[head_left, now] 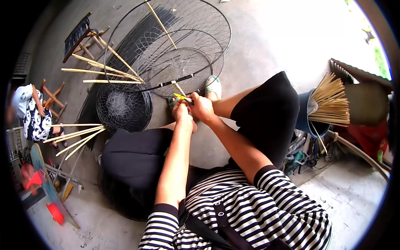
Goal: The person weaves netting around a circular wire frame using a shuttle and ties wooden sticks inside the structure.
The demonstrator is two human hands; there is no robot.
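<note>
In the head view, the two hands are close together. The right hand (202,107) is closed around a yellow-tipped tool (180,96). The left hand (181,111) is curled just beside it; I can't tell what it holds. One big round net (177,54) is just past both hands. Four sticks (73,133) poke from the lower side of one dark net basket (125,106). One blue bucket (303,111) holds lots more.

Grey floor (258,46): black rod bundle (146,31) laid flat; dark-seated stool (77,37) left of bundle; wooden stool (53,99) farther left.
</note>
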